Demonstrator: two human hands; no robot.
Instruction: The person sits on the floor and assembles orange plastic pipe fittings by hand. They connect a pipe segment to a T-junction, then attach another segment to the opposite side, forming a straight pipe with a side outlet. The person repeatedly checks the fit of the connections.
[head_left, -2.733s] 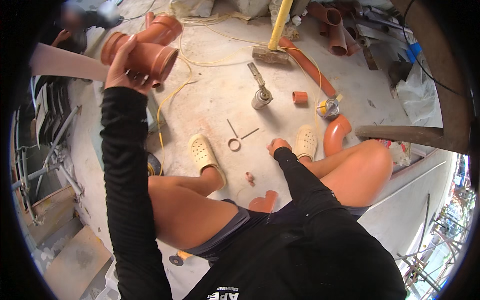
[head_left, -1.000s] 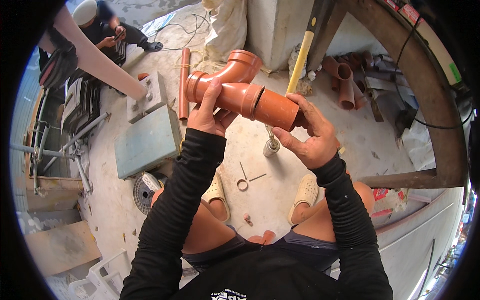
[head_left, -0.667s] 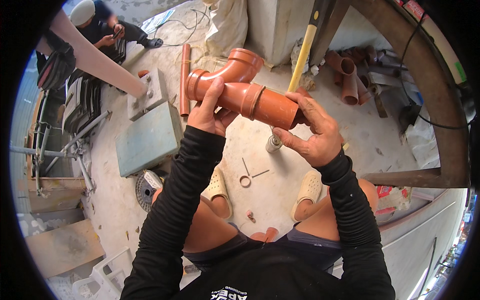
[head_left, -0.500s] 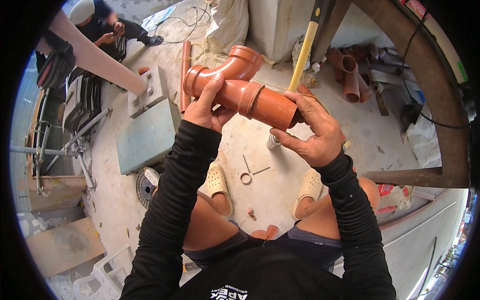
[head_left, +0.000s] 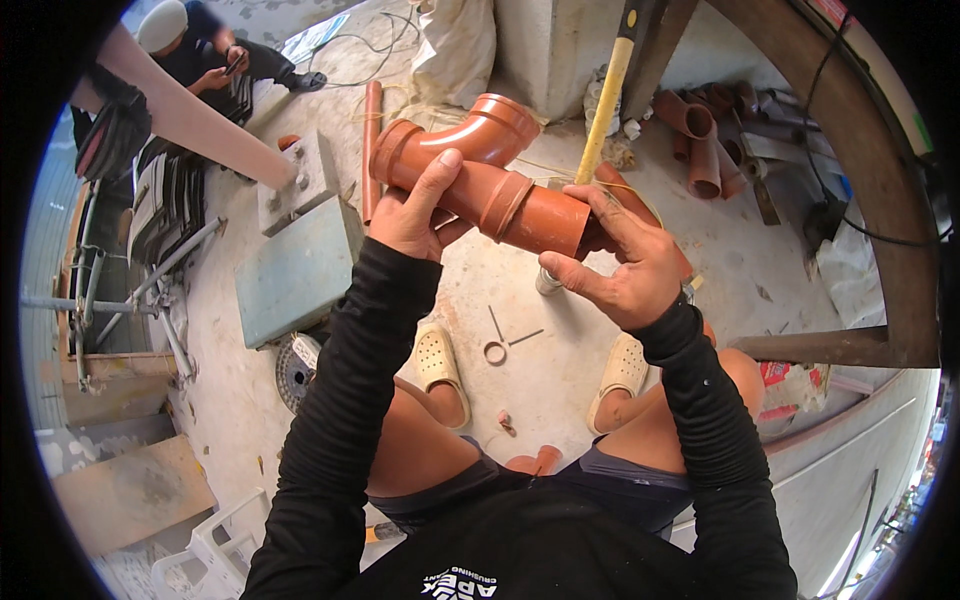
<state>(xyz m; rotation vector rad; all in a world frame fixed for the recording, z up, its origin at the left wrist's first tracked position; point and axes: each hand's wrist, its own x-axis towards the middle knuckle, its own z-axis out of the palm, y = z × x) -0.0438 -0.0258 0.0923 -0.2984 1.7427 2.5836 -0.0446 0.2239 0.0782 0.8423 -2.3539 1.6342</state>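
Both my hands hold up a glossy orange-brown plastic pipe Y-fitting (head_left: 478, 190) with a short pipe (head_left: 548, 222) of the same colour in its right-hand socket. My left hand (head_left: 415, 220) is closed round the fitting's body, thumb on top, below the angled branch. At the open right end, my right hand (head_left: 635, 265) grips the short pipe; its thumb is at the lower rim and the other fingers are partly hidden behind the pipe. Behind the right hand leans a long yellow handle (head_left: 605, 110), its lower part hidden.
On the floor lie a small ring (head_left: 495, 352) with two thin rods and a disc-shaped tool part (head_left: 295, 372). A blue-grey box (head_left: 300, 275) stands left. Cut pipes (head_left: 700, 150) are piled far right. A person (head_left: 205, 60) sits far left holding a phone.
The short pipe sits slightly deeper and straighter in the socket, with less gap at the joint. The fitting's branch has shifted a little right. Both hands keep their hold.
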